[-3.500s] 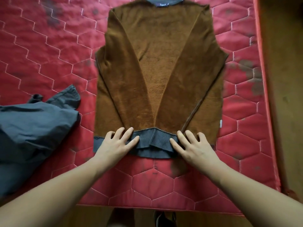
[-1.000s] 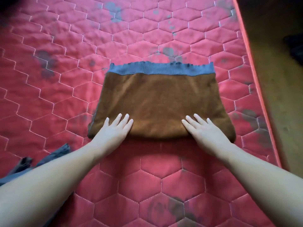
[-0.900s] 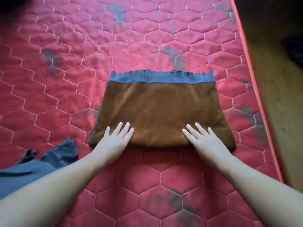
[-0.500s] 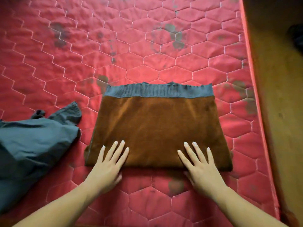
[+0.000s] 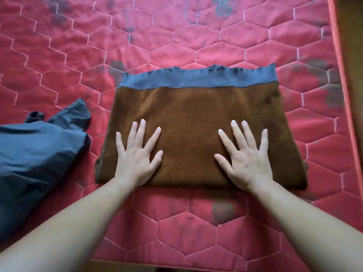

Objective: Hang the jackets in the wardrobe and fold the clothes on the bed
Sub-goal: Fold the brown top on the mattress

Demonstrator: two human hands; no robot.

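Head view

Brown sweater (image 5: 196, 122): folded into a flat rectangle, lying on the red quilted mattress (image 5: 196, 232), near its front edge and close to its right edge. Fold line along the side nearest the person. Ribbed grey-blue hem band (image 5: 196, 80) on top, running along the far side, slightly wavy.

Left hand (image 5: 137, 156): palm down on the near left part of the sweater. Fingers straight and spread, pressing flat, grasping nothing. Heel of the hand at the fold line.

Right hand (image 5: 245, 158): palm down on the near right part of the sweater. Fingers likewise straight and fanned out, flat against the cloth, grasping nothing. Well apart from the left hand, with bare brown fabric between.

Both forearms bare, reaching in over the front edge of the mattress.

Grey-blue garment (image 5: 35, 160): crumpled and unfolded, on the mattress at the left of the view, just beside the sweater's left side, with a narrow strip of mattress between the two.

Mattress: hexagonal stitching, dark smudges scattered across the far part and below the sweater.

Dim brown strip (image 5: 353, 75) beyond the right edge of the mattress, too dark to identify
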